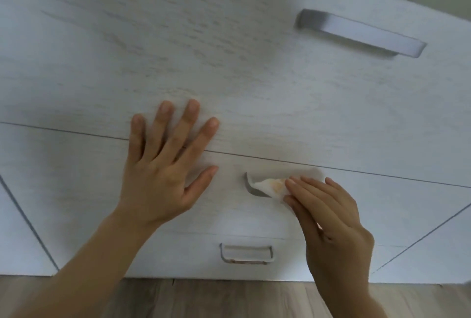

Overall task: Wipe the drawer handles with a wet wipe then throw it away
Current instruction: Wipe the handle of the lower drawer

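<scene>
wet wipe point(271, 186): white, crumpled, faint orange stain on it; pressed onto the middle drawer handle, about 5 o'clock from frame centre.
middle handle point(251, 186): grey metal bar, only its left end shows; the rest is under the wipe and the fingers.
right hand point(328, 218): grip closed on the wipe, fingers point(305, 190) on top, thumb below; comes in from 5 o'clock.
left hand point(165, 164): grip open, holding nothing; palm flat, fingers spread, laid across the seam between the upper and middle drawer fronts, at 9 o'clock of the handle, close but not touching it.
middle drawer front point(76, 190): pale wood-grain, carries the wiped handle.
lower handle point(246, 253): grey, at 6 o'clock of the wipe, brownish marks along its bottom edge; untouched.
upper handle point(360, 33): long grey bar at 1 o'clock, well apart from both hands, blurred.
upper drawer front point(204, 49): same pale grain, fills the top half.
floor point(229, 300): wood-look planks along the 6 o'clock edge, under the cabinet.
</scene>
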